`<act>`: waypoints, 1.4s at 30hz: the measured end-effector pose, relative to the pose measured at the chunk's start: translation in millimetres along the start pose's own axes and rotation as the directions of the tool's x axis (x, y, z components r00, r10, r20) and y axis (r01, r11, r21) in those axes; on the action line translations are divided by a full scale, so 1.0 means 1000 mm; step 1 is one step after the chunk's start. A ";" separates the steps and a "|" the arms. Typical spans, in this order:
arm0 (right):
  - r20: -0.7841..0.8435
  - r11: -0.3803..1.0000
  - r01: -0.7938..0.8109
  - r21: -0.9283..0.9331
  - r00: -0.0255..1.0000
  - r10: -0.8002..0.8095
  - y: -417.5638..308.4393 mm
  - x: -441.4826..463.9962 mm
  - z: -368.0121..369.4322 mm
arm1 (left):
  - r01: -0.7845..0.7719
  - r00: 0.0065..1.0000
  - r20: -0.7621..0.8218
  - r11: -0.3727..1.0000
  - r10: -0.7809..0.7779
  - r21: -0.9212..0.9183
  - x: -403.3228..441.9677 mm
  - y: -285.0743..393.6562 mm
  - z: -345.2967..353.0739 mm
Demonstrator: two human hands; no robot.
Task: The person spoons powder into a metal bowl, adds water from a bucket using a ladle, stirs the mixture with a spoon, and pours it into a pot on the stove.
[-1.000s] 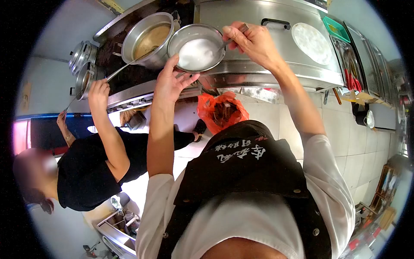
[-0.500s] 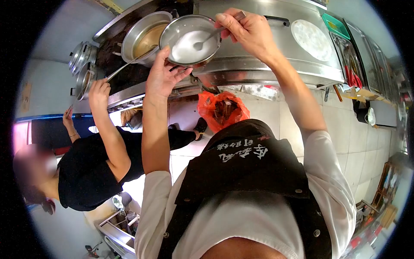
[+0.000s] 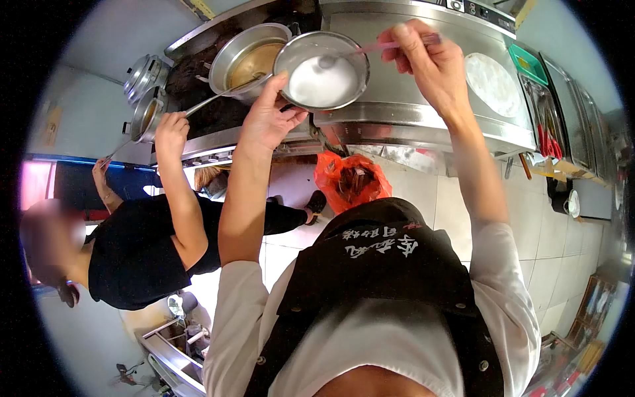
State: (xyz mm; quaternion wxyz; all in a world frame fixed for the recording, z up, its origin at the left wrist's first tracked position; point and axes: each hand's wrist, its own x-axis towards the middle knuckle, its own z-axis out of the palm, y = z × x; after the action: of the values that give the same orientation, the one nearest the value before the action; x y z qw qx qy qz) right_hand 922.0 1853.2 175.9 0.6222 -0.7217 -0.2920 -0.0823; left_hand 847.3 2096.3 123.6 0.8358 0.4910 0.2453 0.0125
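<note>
My left hand (image 3: 269,119) grips the near left rim of a metal bowl (image 3: 360,79), which it holds up beside the large pot. White content (image 3: 323,81) lies in the bowl. A spoon (image 3: 370,47) is pinched by its handle in my right hand (image 3: 423,56), to the right of the bowl. The spoon's head is inside the bowl, over the white content. Close behind the bowl on the left, the large pot (image 3: 228,49) holds brownish liquid (image 3: 254,65).
At the left a co-worker (image 3: 142,251) in black holds a ladle (image 3: 221,96) in the large pot, beside a smaller pan (image 3: 140,122). A white round sheet (image 3: 493,85) lies on the steel counter (image 3: 410,99). On the floor is a red bag (image 3: 354,180).
The bowl and my left hand have shifted right in view. My right hand has moved right and down, drawing the spoon's head back toward the bowl's upper part. The whole view has also shifted.
</note>
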 end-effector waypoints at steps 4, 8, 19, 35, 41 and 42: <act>0.075 0.976 0.037 -0.213 0.997 -0.021 0.002 -0.004 0.001 | 0.044 0.998 0.040 0.998 -0.045 0.039 0.004 -0.001 -0.005; 0.125 0.964 0.016 -0.267 0.992 0.018 0.007 -0.013 0.006 | 0.061 0.997 0.052 0.998 -0.062 0.034 -0.002 -0.006 -0.002; 0.119 0.996 -0.003 -0.085 0.993 0.013 -0.005 -0.011 -0.013 | 0.049 0.997 0.048 0.994 -0.054 0.098 -0.007 0.003 0.008; 0.551 0.808 0.571 -0.145 0.725 -0.413 -0.039 -0.002 -0.029 | 0.111 0.993 -0.033 0.993 -0.112 -0.029 -0.031 0.003 0.022; 0.517 0.576 0.756 -0.311 0.643 -0.565 -0.044 -0.019 -0.016 | 0.115 0.989 -0.080 0.990 -0.122 -0.086 -0.043 -0.015 0.025; 0.517 0.518 0.773 -0.367 0.632 -0.577 -0.044 -0.023 -0.013 | 0.108 0.991 -0.063 0.990 -0.114 -0.093 -0.048 -0.017 0.025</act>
State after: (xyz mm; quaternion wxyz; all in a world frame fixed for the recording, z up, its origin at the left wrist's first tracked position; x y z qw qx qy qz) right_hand 883.5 1836.3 205.2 0.2397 -0.6972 -0.6149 -0.2800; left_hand 812.3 2054.6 138.7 0.8474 0.4382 0.2998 -0.0065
